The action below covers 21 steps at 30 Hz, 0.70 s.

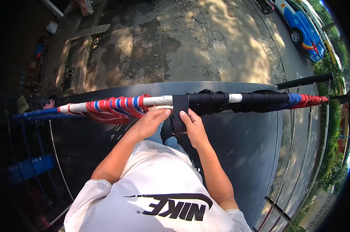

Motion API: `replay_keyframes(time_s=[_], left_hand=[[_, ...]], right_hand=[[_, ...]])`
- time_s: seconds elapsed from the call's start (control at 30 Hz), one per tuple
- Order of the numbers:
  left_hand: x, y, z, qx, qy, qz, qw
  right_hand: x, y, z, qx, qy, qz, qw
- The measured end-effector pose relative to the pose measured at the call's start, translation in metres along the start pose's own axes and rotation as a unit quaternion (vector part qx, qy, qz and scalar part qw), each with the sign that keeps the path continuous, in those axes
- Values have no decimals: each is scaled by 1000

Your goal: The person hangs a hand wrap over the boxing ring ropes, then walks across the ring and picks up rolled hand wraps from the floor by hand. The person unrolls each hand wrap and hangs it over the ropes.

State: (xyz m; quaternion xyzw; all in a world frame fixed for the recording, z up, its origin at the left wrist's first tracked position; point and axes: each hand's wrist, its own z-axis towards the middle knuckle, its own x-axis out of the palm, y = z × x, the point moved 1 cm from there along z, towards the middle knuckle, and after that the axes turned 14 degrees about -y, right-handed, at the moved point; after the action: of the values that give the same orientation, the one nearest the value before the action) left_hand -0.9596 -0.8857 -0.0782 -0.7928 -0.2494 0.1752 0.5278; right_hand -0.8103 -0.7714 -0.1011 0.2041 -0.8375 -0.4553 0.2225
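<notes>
A long pole (157,101), white where it is bare, runs across in front of me at waist height. Over it hangs a wide black fabric strap (180,103), its lower end dangling below the pole. My right hand (193,127) pinches this strap, thumb in front and fingers hidden behind. Just to the left, under the pole, my left hand (153,121) is closed with its thumb near the strap's edge; a bit of whitish material shows above it, but what its fingers hold is hidden. Red, white and blue striped fabric (119,106) and more black fabric (209,100) wrap the pole on either side.
Beneath the pole lies a dark flat sheet (237,147). Beyond it is rough concrete ground (175,46). A blue vehicle (298,25) stands on the road at upper right. At left are a blue container (32,168) and slippers (69,73).
</notes>
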Motion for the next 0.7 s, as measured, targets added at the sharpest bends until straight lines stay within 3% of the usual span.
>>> replay_keyframes(time_s=[0.03,0.13,0.3,0.33,0.4,0.5,0.63,0.7], left_hand=[[9,4,-1,-20,-15,-79,997],[17,11,-2,-8,-55,-90,994],[14,-27,-8,105,-132,-86,982],[19,-43,-10,104,-126,-142,976],[21,-52,1,115,-137,-151,972],[23,-43,16,97,-125,-199,967],[28,-48,13,67,-116,-283,950],[28,-50,17,53,-127,-312,940]], right_hand=[[-1,-4,-1,4,4,-3,1000],[-3,-4,-15,-14,20,-12,1000],[3,17,-39,-53,124,59,989],[4,19,-39,-51,136,56,988],[11,19,-34,-125,134,52,982],[11,10,-19,-127,126,-8,984],[17,6,-24,-6,181,171,969],[18,-1,-26,-59,139,162,975]])
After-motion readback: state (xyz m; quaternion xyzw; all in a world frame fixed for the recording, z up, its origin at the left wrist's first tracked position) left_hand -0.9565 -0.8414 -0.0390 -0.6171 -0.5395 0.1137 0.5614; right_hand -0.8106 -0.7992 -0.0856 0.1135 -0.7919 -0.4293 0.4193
